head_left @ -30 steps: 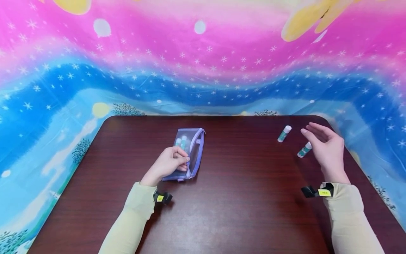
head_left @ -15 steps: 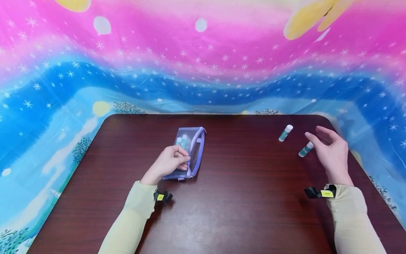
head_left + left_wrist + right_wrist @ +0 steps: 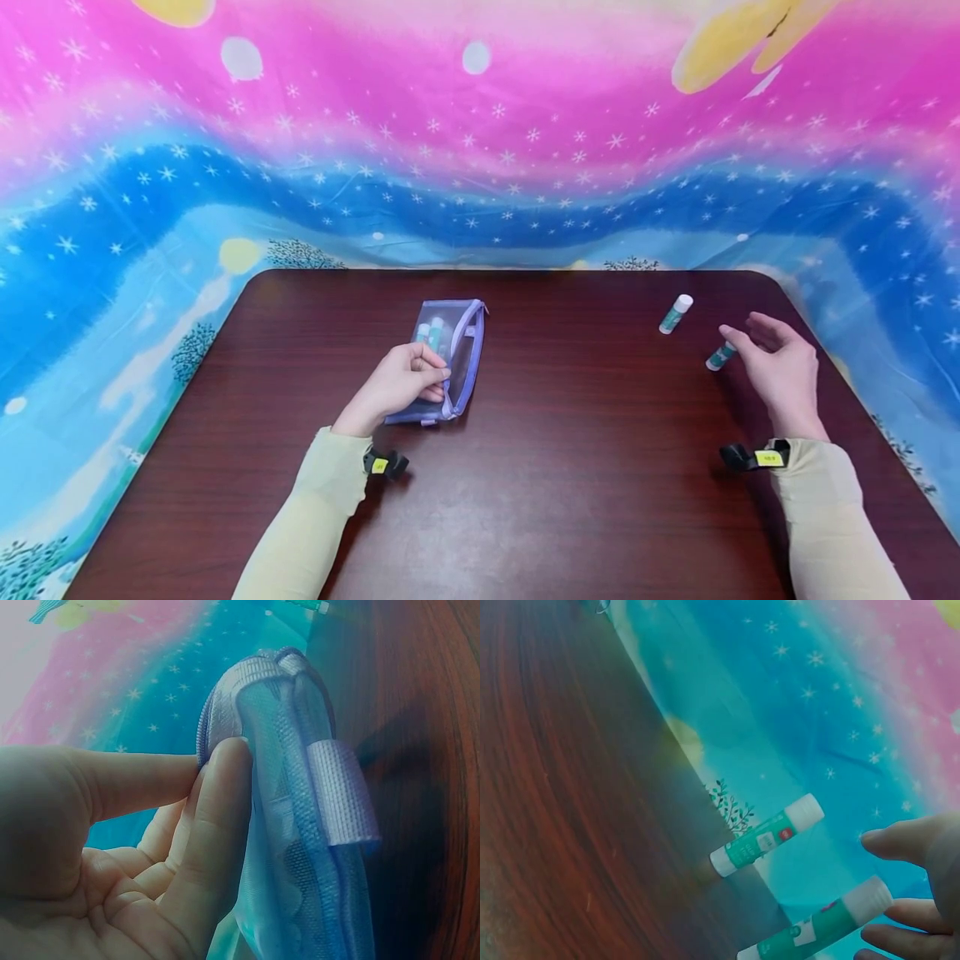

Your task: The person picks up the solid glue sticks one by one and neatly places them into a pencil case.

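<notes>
A mesh zip pouch (image 3: 474,367) with purple edging lies on the table, its mouth gaping to the right. My left hand (image 3: 393,385) pinches the near rim of that mouth between thumb and fingers; the left wrist view shows this grip on the zip edge. Through the mesh, glue sticks (image 3: 435,332) with white caps show inside. At the right, two green-and-white glue sticks stand upright. My right hand (image 3: 782,375) is beside the nearer glue stick (image 3: 720,358), thumb and fingers spread about its white cap (image 3: 868,898). The farther glue stick (image 3: 675,316) stands behind, untouched.
The dark brown wooden table (image 3: 555,467) reaches back to a patterned pink and blue cloth (image 3: 480,167), which hangs around its far and side edges. The right hand is near the table's right edge.
My right hand first shifted slightly right, then came lower and in towards the nearer glue stick, its thumb now in front of the cap. The left hand and pouch stay in place.
</notes>
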`<state>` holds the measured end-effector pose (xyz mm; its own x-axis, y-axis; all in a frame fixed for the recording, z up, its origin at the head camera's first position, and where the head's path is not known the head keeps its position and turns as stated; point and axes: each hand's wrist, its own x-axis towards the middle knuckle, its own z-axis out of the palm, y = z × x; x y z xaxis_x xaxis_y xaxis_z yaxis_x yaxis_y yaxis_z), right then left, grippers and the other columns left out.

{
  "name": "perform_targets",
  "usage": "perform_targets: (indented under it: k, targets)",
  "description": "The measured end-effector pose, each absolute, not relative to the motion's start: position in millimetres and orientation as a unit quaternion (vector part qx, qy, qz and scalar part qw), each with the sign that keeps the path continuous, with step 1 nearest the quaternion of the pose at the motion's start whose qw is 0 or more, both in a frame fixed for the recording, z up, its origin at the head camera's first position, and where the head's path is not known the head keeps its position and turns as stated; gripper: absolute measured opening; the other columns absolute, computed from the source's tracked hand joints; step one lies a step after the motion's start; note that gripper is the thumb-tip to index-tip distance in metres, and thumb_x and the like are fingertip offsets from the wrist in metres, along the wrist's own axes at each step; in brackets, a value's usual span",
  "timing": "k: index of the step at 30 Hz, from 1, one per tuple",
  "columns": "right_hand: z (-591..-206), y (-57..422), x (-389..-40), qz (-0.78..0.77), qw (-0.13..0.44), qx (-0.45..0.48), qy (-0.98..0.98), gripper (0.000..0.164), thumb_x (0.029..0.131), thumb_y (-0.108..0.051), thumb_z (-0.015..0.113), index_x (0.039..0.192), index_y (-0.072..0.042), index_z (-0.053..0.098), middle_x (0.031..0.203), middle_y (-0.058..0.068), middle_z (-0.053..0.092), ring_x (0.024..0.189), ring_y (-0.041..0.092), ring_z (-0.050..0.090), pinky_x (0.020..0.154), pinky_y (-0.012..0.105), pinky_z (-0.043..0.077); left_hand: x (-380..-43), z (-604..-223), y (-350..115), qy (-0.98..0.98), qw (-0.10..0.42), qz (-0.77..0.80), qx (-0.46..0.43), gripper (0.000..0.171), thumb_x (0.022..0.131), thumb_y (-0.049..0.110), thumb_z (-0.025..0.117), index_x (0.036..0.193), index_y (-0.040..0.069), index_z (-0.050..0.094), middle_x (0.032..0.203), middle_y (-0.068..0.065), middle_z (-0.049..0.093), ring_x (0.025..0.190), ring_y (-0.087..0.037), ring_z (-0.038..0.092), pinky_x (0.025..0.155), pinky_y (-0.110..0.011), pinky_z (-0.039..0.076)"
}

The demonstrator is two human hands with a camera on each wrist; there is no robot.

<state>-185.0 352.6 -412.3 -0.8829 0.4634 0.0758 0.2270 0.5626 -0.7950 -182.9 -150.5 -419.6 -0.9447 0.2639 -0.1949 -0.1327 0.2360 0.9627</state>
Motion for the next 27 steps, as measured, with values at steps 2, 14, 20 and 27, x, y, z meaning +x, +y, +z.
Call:
perform_targets:
  k: [2,14,20,27]
  targets:
    - [-415.3,353.1,-184.7,0.421,0.134,-0.199,-0.874,0.073,0.092,-0.051,0.072,0.15,-0.012,0.052,0.145,0.015,0.055,0.124,0.019,0.057,0.081,0.015,0.043,-182.7,-419.5,-150.5,0.77,0.161,0.616,0.043,0.014,0.096,-0.001,0.068,0.103,-0.009,0.059,0.079,-0.015,0.069,0.066,-0.019,0.069,0.068,-0.033,0.063]
    - [-435.1,357.2,-183.9,0.416,0.107,-0.196,-0.882,0.073,0.087,-0.049,0.078,0.144,-0.007,0.057,0.099,-0.014,0.06,0.081,-0.012,0.053,0.065,0.011,0.045,-180.9,-416.1,-150.0,0.768,0.16,0.618,0.044,0.012,0.096,-0.003,0.067,0.102,-0.009,0.059,0.078,-0.014,0.068,0.065,-0.018,0.068,0.067,-0.032,0.063]
    - [-442.1,358.6,-184.7,0.4,0.096,-0.194,-0.891,0.068,0.088,-0.046,0.079,0.136,-0.001,0.059,0.094,-0.008,0.067,0.075,-0.013,0.053,0.065,0.012,0.045,-181.3,-416.8,-150.1,0.766,0.161,0.62,0.045,0.012,0.096,-0.002,0.067,0.102,-0.009,0.059,0.078,-0.014,0.068,0.065,-0.018,0.068,0.067,-0.032,0.063]
    - [-446.2,359.6,-185.3,0.395,0.083,-0.198,-0.893,0.067,0.089,-0.046,0.077,0.134,0.0,0.06,0.11,0.009,0.068,0.078,-0.007,0.052,0.067,0.016,0.045,-182.2,-418.3,-151.0,0.767,0.163,0.619,0.047,0.014,0.096,-0.001,0.068,0.102,-0.009,0.059,0.078,-0.015,0.067,0.066,-0.019,0.068,0.068,-0.032,0.063]
